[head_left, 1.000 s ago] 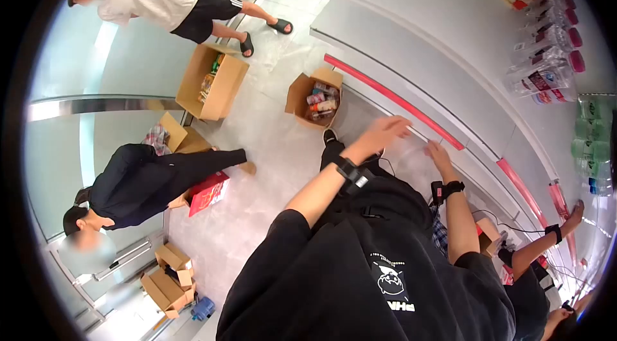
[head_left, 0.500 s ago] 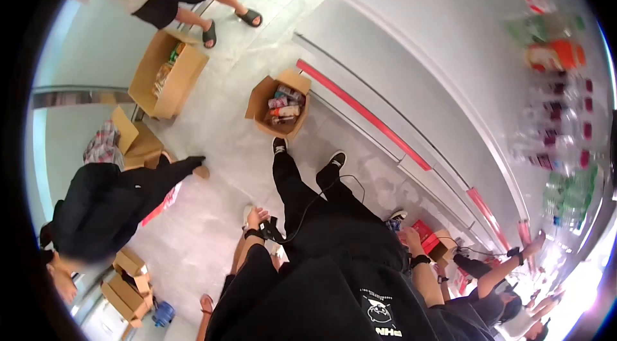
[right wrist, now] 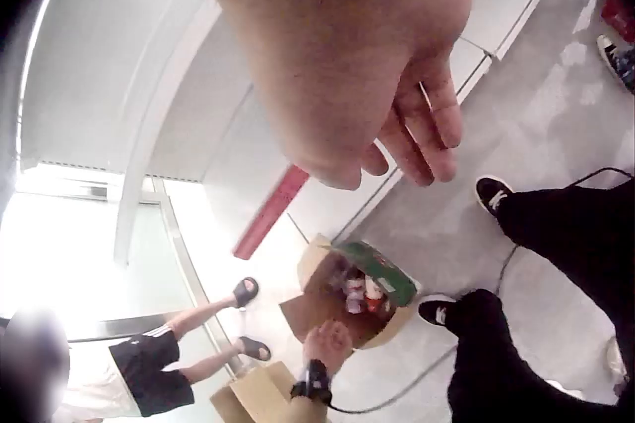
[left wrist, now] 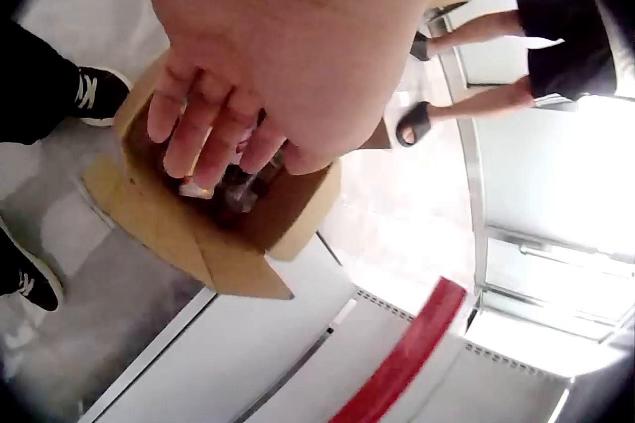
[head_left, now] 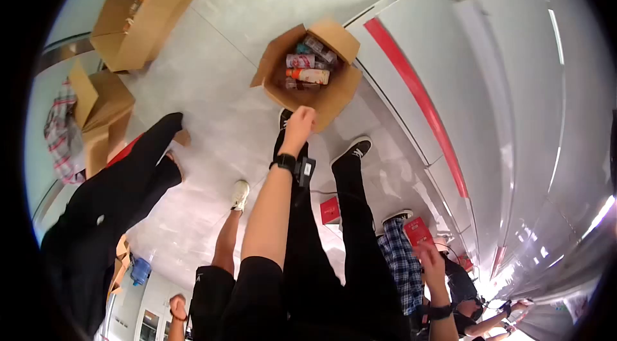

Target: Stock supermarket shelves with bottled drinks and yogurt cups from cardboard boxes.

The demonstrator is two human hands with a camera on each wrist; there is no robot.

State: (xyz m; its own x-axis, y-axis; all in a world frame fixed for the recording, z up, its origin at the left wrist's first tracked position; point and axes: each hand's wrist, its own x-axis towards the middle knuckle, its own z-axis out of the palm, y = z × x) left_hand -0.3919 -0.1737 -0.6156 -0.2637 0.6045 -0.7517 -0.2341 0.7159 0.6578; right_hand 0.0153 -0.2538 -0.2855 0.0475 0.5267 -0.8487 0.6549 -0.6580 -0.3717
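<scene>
An open cardboard box (head_left: 340,93) with bottles and cans (head_left: 308,75) inside stands on the floor before the person's feet. The left hand (head_left: 301,127) is over the box's near side in the head view, empty. Its fingers hang loosely bent across the box opening in the left wrist view, where the hand (left wrist: 283,56) hides part of the contents. Off to the lower right, the right hand (head_left: 429,260) holds nothing; the right wrist view shows the hand (right wrist: 377,76) with relaxed fingers, well apart from the box (right wrist: 382,332).
Shelving with a red strip (head_left: 421,106) runs along the right. More cardboard boxes (head_left: 151,26) stand at the left, beside a person in black (head_left: 109,212). Other people are at the lower right, near a red box (head_left: 418,232). A cable (right wrist: 402,395) lies across the floor.
The left hand has come from beside the body out to the box. The head view has turned downward, making the box larger. The right hand has left the shelf front and stays low at the right.
</scene>
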